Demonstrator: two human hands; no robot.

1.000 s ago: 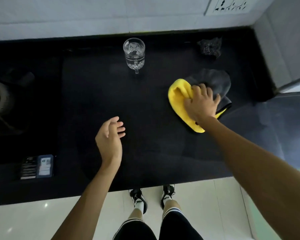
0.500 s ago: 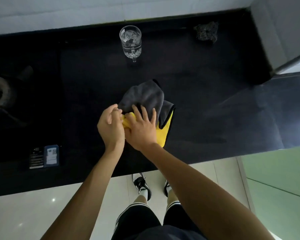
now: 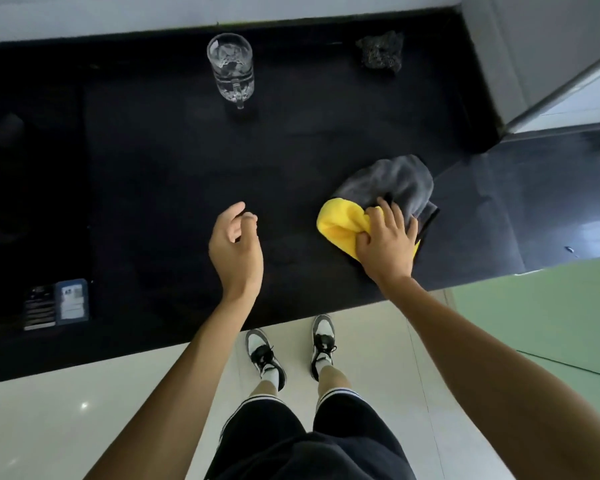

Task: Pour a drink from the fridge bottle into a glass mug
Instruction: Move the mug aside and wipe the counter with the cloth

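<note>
Glass mug [image 3: 230,65] stands upright at 12 o'clock on the black counter [image 3: 153,188], apparently empty; no bottle is in view. Right hand [image 3: 387,242] presses and grips a yellow-grey cloth [image 3: 378,202] at 3 o'clock. Left hand [image 3: 234,247] hovers released, holding nothing. Judged step: counter wiping. Next move likely requires fetching the fridge bottle.

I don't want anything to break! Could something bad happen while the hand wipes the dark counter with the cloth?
Maybe. The right hand presses the yellow-and-grey cloth near the counter edge, so it might slip off. A wide swipe toward the back could knock the glass mug standing there.
</note>
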